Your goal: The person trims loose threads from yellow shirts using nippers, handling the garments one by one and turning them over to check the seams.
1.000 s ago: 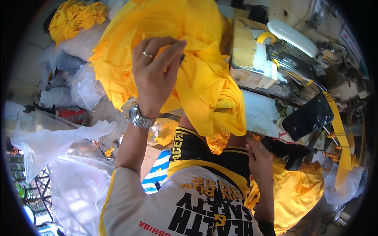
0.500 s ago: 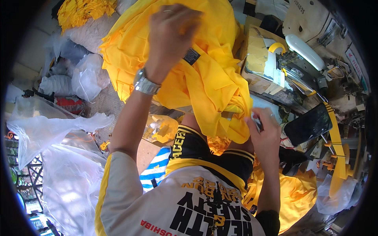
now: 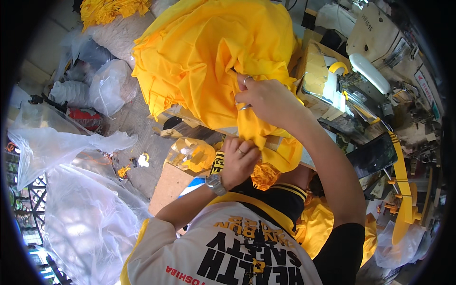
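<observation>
A large heap of bright yellow fabric (image 3: 204, 61) spreads before me, its near end hanging down toward my lap. My left hand (image 3: 241, 160) is closed on the lower edge of that fabric, above my thighs. Over the right part of the heap, my right hand (image 3: 270, 99) grips small metal scissors (image 3: 245, 107). One metal loop shows round a finger; the blades are partly hidden by the hand and the folds.
A taped cardboard box (image 3: 314, 80) stands right of the heap, beside sewing machinery with a white rounded part (image 3: 369, 73). A phone (image 3: 373, 154) sits in a holder at right. Clear plastic sheeting (image 3: 90, 213) and stuffed bags (image 3: 111, 88) lie on the left.
My left hand has come down from the top of the heap to its near edge. My right hand has moved up and left onto the fabric with the scissors. A dark label no longer shows.
</observation>
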Demonstrator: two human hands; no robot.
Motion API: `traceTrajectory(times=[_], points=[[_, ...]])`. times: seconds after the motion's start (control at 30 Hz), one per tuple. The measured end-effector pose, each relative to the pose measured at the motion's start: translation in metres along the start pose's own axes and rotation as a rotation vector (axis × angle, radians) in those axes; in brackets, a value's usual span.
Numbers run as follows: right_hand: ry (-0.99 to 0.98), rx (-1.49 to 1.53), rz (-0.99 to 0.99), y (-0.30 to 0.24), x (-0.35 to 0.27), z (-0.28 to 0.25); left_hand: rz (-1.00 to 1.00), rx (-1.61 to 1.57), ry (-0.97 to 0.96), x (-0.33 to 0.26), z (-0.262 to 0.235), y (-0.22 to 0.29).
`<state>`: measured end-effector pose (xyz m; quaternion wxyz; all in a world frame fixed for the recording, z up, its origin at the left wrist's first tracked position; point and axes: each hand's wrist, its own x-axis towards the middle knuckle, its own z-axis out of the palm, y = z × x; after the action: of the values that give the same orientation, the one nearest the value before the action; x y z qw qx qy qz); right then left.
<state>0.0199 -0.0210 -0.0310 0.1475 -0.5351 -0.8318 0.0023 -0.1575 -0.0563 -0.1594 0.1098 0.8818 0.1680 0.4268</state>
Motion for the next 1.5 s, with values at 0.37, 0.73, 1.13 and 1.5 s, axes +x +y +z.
traceTrajectory(times=[0.37,0.73,1.13,1.5], points=[[0.376,-0.309,0.316,0.024,0.044,-0.012,-0.129,0.577,0.568,0.055,-0.143,-0.079],[0.457,0.727,0.705,-0.128,-0.198,0.002,0.274,-0.664,0.211,0.311,-0.135,-0.191],[0.735,0.151,0.786,-0.067,-0.154,-0.008,-0.014,-0.723,-0.485,0.23,-0.015,-0.028],[0.845,1.302,0.738,-0.037,-0.121,-0.021,0.088,-0.372,-0.148,0.175,-0.039,0.034]])
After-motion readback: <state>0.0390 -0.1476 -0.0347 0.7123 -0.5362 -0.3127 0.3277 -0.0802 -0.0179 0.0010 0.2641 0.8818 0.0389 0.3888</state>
